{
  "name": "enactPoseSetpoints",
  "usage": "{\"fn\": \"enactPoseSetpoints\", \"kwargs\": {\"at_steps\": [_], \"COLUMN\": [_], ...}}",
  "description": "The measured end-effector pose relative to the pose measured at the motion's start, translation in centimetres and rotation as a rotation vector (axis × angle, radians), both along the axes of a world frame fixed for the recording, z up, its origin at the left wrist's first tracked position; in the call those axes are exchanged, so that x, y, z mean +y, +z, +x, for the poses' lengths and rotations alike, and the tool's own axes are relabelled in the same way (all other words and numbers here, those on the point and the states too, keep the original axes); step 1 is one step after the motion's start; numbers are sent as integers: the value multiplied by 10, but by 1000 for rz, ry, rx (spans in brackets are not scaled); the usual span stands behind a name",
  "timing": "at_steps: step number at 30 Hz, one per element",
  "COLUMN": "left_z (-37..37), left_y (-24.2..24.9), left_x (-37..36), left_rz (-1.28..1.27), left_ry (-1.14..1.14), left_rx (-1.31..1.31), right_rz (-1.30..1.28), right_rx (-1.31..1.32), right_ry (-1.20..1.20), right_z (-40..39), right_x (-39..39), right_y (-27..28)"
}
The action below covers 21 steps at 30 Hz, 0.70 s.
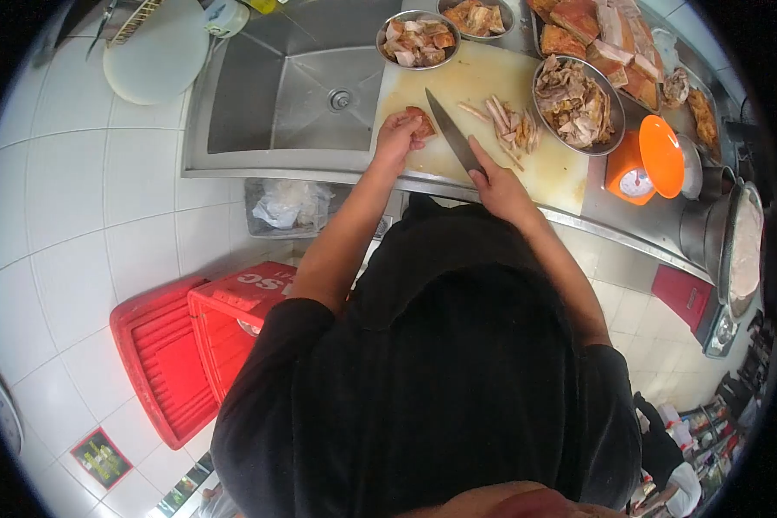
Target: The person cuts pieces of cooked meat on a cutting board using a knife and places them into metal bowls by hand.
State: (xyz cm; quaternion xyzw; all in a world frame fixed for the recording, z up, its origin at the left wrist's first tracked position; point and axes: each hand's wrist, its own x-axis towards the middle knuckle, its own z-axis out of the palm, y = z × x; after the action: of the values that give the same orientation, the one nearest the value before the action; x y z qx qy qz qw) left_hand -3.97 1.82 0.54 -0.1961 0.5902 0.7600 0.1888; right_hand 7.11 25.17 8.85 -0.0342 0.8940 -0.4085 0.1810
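My left hand [397, 138] is closed on a small reddish-brown piece of meat [422, 122] at the left part of the cutting board [457, 82]. A long knife [453, 129] is in my right hand [497, 183], its blade slanting up and left over the board, with the tip above the meat piece. To the right of the blade lies a pile of cut meat strips [511, 128]. Beyond it, a steel bowl [578, 105] holds many meat scraps. Two more bowls of cut meat, one nearer [417, 41] and one farther [477, 17], stand at the board's back edge.
A steel sink [289, 99] adjoins the board on the left. An orange scale [634, 173] stands at the right, near a tray of large meat pieces [609, 39] and steel pots [704, 229]. Red crates [233, 302] are below left. A person is at the lower right.
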Motion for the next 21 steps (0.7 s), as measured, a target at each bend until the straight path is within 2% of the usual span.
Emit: {"fn": "enactPoseSetpoints", "kwargs": {"at_steps": [4,10,21], "left_z": [-3,1,0], "left_y": [-9,-3,-12], "left_x": [2,4,9], "left_rz": [-27,-57,-15], "left_ry": [-9,3,25], "left_rx": [50,116,132], "right_rz": [140,176,315], "right_rx": [-38,39,-40], "right_ry": [-18,-24,24], "right_z": [-8,-13,-18], "right_x": [-24,-46,-59], "right_y": [39,45,68]}}
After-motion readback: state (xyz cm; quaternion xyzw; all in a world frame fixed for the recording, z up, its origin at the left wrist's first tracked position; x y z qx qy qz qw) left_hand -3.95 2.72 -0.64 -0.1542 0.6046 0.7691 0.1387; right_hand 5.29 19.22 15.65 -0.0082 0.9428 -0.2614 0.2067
